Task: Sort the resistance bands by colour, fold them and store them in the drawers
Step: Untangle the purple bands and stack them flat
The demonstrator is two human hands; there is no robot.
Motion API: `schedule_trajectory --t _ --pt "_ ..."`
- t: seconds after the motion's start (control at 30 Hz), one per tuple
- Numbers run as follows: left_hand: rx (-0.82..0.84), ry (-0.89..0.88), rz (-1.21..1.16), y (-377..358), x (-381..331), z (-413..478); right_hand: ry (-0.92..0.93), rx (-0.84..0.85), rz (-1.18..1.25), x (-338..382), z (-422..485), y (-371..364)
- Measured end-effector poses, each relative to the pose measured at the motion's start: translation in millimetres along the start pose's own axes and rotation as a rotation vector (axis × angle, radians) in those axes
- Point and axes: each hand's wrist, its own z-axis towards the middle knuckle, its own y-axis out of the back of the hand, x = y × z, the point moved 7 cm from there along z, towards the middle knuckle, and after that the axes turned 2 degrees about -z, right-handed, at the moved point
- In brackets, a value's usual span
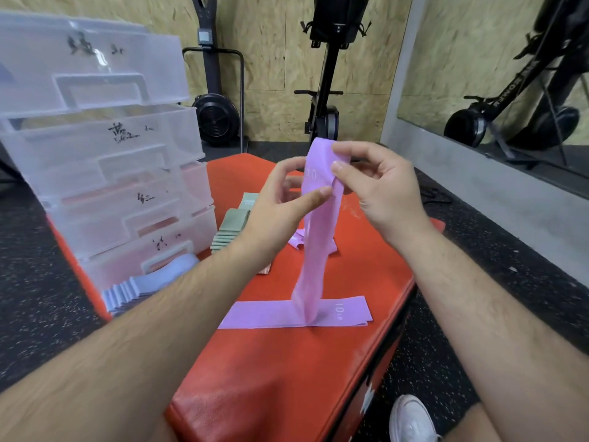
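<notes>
Pinched near its top by the right hand (379, 189) and just below by the left hand (280, 199): a purple band (314, 250), hanging straight down between both. Touching, at its lower end, a second purple band (264, 314) lying flat on the red pad (287, 378). Farther left, folded green bands (231, 231) and blue bands (143, 285) beside the clear drawers (105, 154).

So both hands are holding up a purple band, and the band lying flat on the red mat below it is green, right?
Not quite: the head view shows the flat band on the red mat is purple too; the green bands are stacked by the drawers. The left hand and right hand do hold up a purple band.
</notes>
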Motion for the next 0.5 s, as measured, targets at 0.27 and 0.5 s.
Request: schedule_trajectory --t 0.27,0.5 --pt "-0.039 0.049 0.012 8 -4 -7 -0.041 -0.009 -0.053 -7 -6 1" --pt "-0.080 0.027 0.050 20 -8 -11 -0.060 0.016 -0.052 -8 -8 -7"
